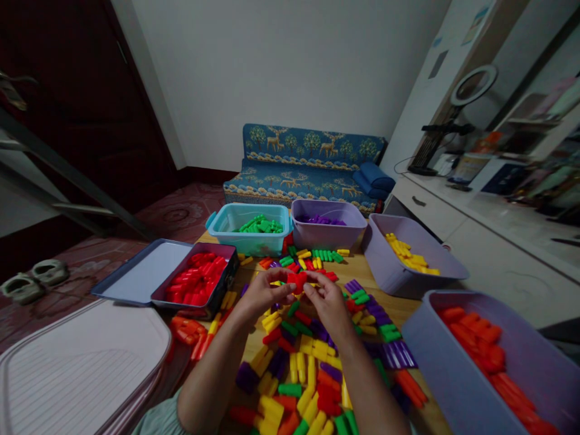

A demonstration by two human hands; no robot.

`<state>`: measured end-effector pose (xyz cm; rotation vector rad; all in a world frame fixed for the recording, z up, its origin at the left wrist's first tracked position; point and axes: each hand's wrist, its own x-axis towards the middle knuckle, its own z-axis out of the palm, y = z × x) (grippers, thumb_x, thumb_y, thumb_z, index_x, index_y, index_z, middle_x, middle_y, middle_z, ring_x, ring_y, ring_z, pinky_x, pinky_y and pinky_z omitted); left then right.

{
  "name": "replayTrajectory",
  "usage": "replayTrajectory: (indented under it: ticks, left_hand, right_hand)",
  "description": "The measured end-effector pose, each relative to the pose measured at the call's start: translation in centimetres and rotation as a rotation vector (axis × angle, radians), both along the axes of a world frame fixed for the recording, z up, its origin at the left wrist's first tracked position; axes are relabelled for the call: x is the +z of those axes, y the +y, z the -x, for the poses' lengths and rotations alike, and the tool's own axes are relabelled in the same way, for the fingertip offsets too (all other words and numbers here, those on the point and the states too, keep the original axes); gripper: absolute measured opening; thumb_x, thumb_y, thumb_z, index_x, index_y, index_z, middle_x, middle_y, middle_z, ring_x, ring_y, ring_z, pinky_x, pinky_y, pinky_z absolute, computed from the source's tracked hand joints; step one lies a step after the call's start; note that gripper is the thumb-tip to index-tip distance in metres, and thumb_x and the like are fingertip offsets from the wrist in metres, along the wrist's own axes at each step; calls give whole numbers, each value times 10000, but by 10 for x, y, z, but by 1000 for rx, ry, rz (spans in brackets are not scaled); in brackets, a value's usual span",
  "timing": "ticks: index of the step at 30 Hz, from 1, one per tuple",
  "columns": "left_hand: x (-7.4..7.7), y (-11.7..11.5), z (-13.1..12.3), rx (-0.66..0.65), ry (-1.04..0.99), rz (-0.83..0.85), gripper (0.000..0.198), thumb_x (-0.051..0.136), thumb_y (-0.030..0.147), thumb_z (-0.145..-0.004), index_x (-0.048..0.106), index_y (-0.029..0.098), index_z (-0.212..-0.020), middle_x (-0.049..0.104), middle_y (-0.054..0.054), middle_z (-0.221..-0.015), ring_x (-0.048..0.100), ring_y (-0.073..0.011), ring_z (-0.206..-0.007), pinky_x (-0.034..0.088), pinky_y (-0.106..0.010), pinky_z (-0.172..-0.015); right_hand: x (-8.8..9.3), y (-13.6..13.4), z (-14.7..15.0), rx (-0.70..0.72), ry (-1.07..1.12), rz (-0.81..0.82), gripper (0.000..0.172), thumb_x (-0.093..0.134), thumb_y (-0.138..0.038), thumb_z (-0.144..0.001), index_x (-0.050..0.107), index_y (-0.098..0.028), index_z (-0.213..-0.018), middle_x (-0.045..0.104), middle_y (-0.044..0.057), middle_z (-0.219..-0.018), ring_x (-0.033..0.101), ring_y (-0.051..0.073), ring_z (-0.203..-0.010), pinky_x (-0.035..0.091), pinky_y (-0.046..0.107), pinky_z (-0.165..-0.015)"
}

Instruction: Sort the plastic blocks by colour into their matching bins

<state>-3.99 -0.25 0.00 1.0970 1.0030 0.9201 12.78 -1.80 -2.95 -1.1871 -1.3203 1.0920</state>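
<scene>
Between my two hands, raised over the middle of the table, is a small red plastic building piece [297, 282]. My left hand [270, 290] pinches its left side with thumb and fingers. From the other side my right hand [322, 295] grips it, thumb and forefinger closed on its edge. Below and around my forearms lie many loose yellow pieces [317, 348], along with purple pieces [399, 354], green pieces [290, 389] and orange-red pieces [410, 386]. Whether the red item is one piece or several joined, I cannot tell.
Around the wooden table [385, 278] stand a turquoise bin [247, 244] of green pieces, a purple bin [328, 235] of purple ones, a lilac bin [392, 272] of yellow ones and another bin [435, 356] of orange-red ones. An open case [220, 293] at left holds red pieces.
</scene>
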Motion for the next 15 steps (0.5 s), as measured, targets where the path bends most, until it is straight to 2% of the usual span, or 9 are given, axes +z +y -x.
replayTrajectory:
  ticks: [3,6,8,12,15]
  left_hand:
    - [0,0,1,16,-38,5,460,824,347,-558,608,118,-894,650,-5,-657,631,-123,-526,526,-231,-549]
    - [-1,4,5,117,-198,31,401,783,336,-620,595,130,-907,618,17,-583,623,-125,-499,542,-252,-558]
    - [1,9,12,301,-364,43,316,758,284,-649,583,135,-866,607,24,-577,634,-126,-511,543,-236,-555]
    - [13,18,39,776,-733,60,72,600,203,-800,569,140,-816,653,-9,-705,666,-105,-625,555,-184,-595]
    - [23,21,62,1026,-906,50,92,498,194,-886,561,145,-839,651,-8,-755,665,-78,-678,566,-165,-672]
  right_hand:
    - [2,-2,2,21,7,6,381,604,-420,-800,612,-192,-1105,685,76,-1038,669,199,-818,535,299,-694]
    - [5,-4,3,30,5,38,399,607,-433,-800,604,-179,-1108,697,68,-935,662,178,-714,518,280,-632]
    - [6,-4,4,9,17,54,401,620,-443,-787,612,-168,-1077,695,66,-896,643,157,-637,500,267,-593]
    - [4,-1,3,-22,61,61,406,634,-476,-762,631,-170,-1029,690,73,-941,626,140,-610,486,256,-563]
    - [3,0,2,-31,79,66,418,645,-493,-744,635,-174,-1013,693,67,-918,624,142,-607,483,256,-551]
